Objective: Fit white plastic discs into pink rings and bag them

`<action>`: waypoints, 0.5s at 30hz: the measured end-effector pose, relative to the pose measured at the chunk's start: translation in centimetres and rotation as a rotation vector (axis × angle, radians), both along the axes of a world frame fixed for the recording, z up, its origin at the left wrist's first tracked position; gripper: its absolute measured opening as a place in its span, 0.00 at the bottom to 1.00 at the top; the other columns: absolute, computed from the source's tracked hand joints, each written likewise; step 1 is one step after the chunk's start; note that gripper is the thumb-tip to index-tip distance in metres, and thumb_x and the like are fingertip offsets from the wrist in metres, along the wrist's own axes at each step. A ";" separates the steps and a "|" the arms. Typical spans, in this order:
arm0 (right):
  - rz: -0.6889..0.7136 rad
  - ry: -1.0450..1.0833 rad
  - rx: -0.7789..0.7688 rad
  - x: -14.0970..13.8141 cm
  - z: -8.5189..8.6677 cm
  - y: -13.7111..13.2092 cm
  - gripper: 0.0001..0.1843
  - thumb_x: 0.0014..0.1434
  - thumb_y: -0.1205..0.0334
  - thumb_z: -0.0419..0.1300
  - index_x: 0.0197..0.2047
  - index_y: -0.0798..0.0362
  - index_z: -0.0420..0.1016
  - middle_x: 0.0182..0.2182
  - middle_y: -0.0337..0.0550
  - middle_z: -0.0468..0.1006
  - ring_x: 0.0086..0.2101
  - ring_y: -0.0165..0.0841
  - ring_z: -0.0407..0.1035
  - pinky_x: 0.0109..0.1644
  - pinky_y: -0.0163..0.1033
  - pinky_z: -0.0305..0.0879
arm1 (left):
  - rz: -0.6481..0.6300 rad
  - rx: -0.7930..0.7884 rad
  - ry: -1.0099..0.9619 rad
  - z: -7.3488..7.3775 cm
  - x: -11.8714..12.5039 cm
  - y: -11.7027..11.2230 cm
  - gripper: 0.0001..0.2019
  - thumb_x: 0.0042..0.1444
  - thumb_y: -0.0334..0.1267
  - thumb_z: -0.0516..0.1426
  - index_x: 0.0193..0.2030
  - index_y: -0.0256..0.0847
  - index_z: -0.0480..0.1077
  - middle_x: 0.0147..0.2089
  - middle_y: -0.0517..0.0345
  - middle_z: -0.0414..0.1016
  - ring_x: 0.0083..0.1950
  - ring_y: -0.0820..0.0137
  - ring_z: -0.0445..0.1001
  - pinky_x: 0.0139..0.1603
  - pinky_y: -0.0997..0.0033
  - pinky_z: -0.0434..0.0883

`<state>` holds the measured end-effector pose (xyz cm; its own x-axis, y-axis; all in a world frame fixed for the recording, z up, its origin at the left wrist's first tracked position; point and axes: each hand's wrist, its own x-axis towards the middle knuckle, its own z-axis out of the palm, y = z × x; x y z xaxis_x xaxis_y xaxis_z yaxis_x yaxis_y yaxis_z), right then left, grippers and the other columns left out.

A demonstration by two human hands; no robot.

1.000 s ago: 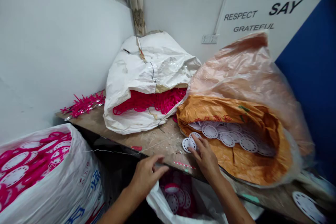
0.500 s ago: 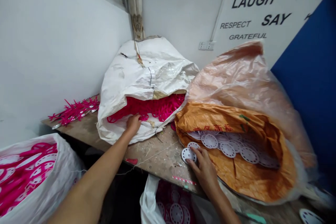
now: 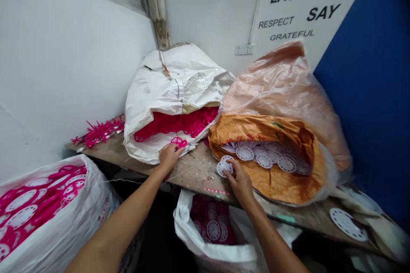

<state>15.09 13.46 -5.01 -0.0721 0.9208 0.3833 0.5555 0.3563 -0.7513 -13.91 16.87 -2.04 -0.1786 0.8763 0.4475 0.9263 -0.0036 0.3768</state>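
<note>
In the head view, my left hand (image 3: pixel 168 158) is closed on a pink plastic ring piece (image 3: pixel 178 141) at the front lip of the white woven sack (image 3: pixel 179 83). Many more pink pieces (image 3: pixel 200 121) fill the mouth of that sack. My right hand (image 3: pixel 240 183) pinches a white disc (image 3: pixel 221 170) with small holes around its rim. A second white disc (image 3: pixel 227 159) shows just behind it; whether the fingers hold that one too, I cannot tell. Beside them lies the orange sack (image 3: pixel 288 187), open, with a heap of similar discs (image 3: pixel 264 161) inside.
At lower left stands a white bag (image 3: pixel 99 204) full of pink pieces with white discs. Another white bag (image 3: pixel 187 230) with such pieces is below the table edge. Pink spiky pieces (image 3: pixel 99 132) lie at the table's left end, a large white disc (image 3: pixel 347 224) at its right.
My left hand has drawn back from the white sack's mouth to its front lip with a pink piece. My right hand still holds a disc. The camera view has shifted.
</note>
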 end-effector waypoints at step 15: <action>0.342 0.662 -0.493 1.5 4.2 -6.3 0.13 0.53 0.54 0.59 0.37 0.52 0.64 0.25 0.31 0.69 0.20 0.22 0.59 0.24 0.30 0.55 | -0.541 -0.033 -0.413 0.4 12.5 -12.6 0.14 0.56 0.41 0.56 0.48 0.38 0.66 0.52 0.46 0.69 0.50 0.62 0.72 0.48 0.62 0.70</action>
<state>16.64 7.12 -0.83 -0.2776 0.9607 0.0096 -0.1239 -0.0259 -0.9920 -1.42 4.31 -1.60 0.1382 0.9022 0.4086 0.5771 -0.4086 0.7071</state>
